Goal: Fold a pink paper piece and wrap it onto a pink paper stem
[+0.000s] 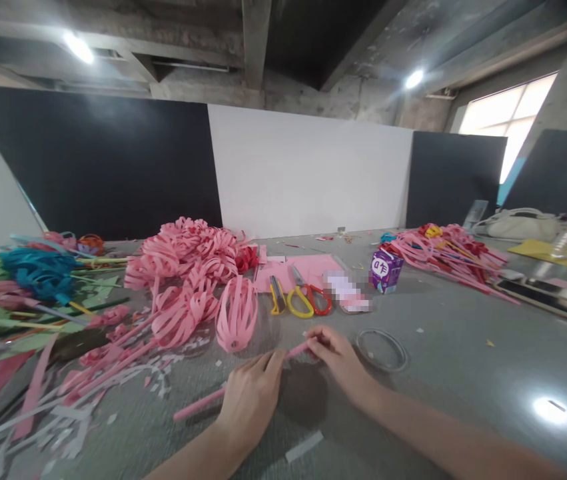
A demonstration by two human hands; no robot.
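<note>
A thin pink paper-wrapped stick (200, 404) runs slantwise just above the grey table, its near end out to the left. My left hand (254, 387) is closed around its middle, knuckles up. At the stick's far end, the fingers of my right hand (330, 350) pinch the tip. Just beyond my left hand stands a pink paper-strip lantern shape (236, 315). Past my hands lie a yellow-and-black utility knife (277, 295), scissors (308, 297) with one yellow and one red handle, and pink paper sheets (290, 268).
A large heap of pink looped paper strips (188, 267) fills the left, beside blue paper flowers (40, 272) and white scraps (76, 423). To the right are a wire coil (382, 349), a purple drink carton (386, 271) and another pink bundle (453, 250). A paper strip (304, 447) lies in front.
</note>
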